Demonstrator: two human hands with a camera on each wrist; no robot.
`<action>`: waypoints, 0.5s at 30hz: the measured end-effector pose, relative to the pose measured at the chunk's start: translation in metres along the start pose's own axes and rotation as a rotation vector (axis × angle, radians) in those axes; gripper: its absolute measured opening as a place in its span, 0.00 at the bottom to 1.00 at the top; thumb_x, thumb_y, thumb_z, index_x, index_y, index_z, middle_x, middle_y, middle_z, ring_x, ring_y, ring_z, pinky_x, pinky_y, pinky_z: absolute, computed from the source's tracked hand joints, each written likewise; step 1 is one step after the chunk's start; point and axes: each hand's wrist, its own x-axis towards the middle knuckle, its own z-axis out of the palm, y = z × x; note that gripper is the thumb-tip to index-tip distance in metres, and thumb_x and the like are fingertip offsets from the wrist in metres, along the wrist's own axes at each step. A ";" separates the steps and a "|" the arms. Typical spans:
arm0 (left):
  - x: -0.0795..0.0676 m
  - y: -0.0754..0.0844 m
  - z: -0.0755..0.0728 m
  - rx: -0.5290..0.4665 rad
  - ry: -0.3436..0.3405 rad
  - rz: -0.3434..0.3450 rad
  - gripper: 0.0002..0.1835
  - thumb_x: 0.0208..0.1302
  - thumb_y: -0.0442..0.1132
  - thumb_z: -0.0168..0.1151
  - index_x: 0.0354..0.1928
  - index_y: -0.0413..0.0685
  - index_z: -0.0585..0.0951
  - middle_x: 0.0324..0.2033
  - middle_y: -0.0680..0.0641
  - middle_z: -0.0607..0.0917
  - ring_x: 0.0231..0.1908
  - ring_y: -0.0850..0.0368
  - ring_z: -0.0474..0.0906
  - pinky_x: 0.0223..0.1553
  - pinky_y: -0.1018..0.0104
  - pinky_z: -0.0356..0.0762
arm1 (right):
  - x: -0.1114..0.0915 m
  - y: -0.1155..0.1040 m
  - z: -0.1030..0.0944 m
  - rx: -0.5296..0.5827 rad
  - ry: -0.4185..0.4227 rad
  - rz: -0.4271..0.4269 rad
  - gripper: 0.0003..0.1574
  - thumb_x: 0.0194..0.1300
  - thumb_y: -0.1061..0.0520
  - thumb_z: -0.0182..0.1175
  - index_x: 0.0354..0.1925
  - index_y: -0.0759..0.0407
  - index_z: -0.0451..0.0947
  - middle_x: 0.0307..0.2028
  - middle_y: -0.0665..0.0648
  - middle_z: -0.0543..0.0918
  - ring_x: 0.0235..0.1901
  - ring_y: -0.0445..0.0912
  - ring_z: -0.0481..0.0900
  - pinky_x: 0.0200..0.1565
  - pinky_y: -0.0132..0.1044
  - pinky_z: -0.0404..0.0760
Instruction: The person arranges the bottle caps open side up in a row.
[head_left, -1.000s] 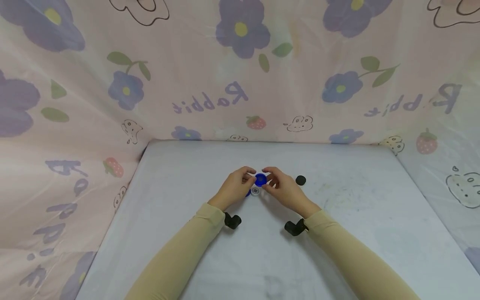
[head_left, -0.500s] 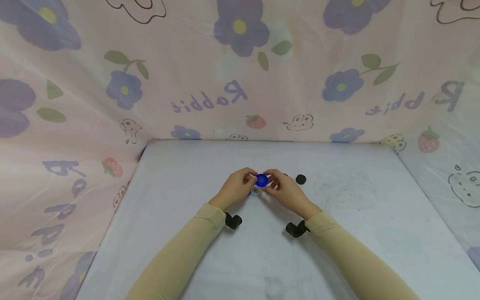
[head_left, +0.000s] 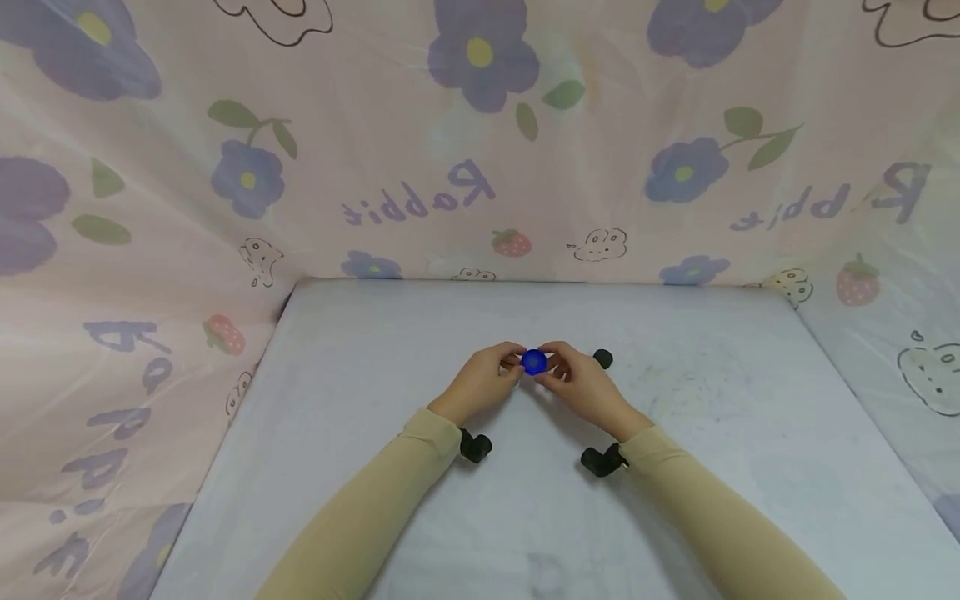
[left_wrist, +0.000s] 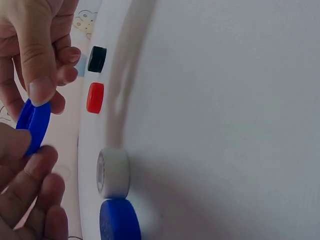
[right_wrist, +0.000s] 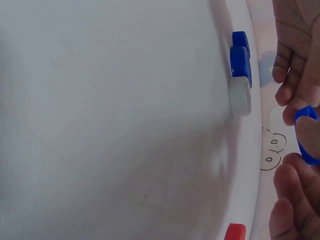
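A round blue bottle cap (head_left: pixel 534 362) is held up above the table between the two hands. My left hand (head_left: pixel 485 379) pinches its left edge between thumb and fingers. Its opposite edge is in the fingers and thumb of my right hand (head_left: pixel 583 382). In the left wrist view the raised cap (left_wrist: pixel 39 125) is seen nearly edge-on, with its hollow inside partly showing. Below the hands, a white cap (left_wrist: pixel 114 173) stands on the table against another blue cap (left_wrist: pixel 119 220). These are mostly hidden behind my left hand in the head view.
A red cap (left_wrist: pixel 95 98) and a black cap (left_wrist: pixel 97 59) lie on the white table toward the right. The right wrist view has a further small blue cap (right_wrist: pixel 240 39) beyond the white one. Patterned cloth (head_left: pixel 420 150) rises behind the table.
Both hands have shifted slightly right with the blue cap between them. In the head view my left hand now covers most of the white cap; the black cap has stayed put.
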 end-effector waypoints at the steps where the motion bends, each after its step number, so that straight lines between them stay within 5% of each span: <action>1: 0.001 0.001 0.001 0.016 0.000 0.010 0.19 0.69 0.41 0.59 0.60 0.49 0.76 0.47 0.51 0.83 0.50 0.57 0.77 0.52 0.60 0.73 | 0.000 0.001 -0.001 -0.004 0.004 0.005 0.26 0.64 0.52 0.66 0.57 0.54 0.72 0.37 0.50 0.83 0.31 0.42 0.78 0.31 0.39 0.77; 15: 0.016 0.006 0.019 0.262 0.009 0.022 0.21 0.61 0.45 0.66 0.56 0.50 0.79 0.56 0.45 0.75 0.59 0.45 0.64 0.60 0.51 0.58 | -0.003 0.013 -0.007 -0.016 -0.025 0.079 0.24 0.65 0.52 0.64 0.57 0.57 0.72 0.34 0.50 0.81 0.32 0.43 0.78 0.35 0.40 0.77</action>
